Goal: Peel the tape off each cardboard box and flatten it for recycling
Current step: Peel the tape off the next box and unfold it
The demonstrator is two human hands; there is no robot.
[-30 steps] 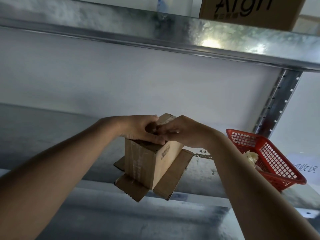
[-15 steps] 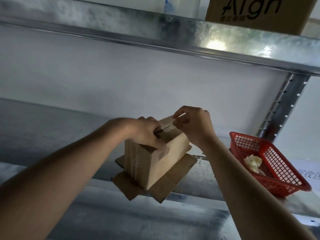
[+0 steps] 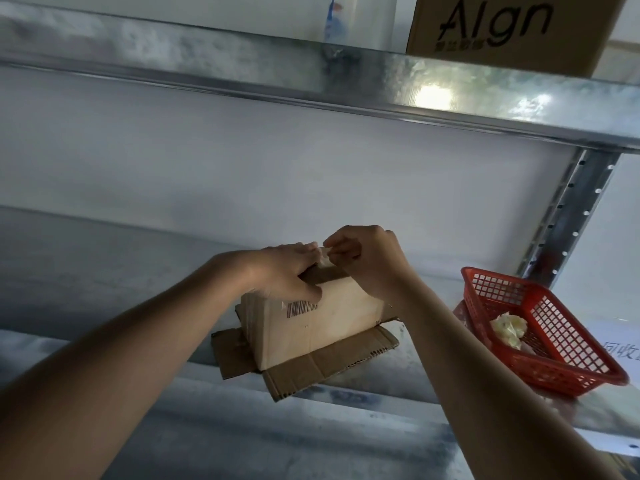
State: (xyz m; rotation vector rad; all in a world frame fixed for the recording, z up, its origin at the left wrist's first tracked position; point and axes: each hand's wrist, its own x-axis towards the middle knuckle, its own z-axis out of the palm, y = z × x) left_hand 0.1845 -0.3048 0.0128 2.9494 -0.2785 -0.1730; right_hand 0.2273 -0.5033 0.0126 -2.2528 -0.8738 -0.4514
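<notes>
Cardboard box [image 3: 322, 320] sits under both hands w/ bottom flaps splayed, left hand [image 3: 284, 271] pressing its top edge, right hand [image 3: 363, 261] pinching tape [image 3: 323, 252] just beside left fingertips; prob light, stiff, tape thin & tearable, so grip near peel line.

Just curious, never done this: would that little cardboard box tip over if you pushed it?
Probably yes. The box stands on splayed bottom flaps, so its footing looks uneven. The left hand presses down on it while the right hand pinches the tape, suggesting it is light.
</notes>
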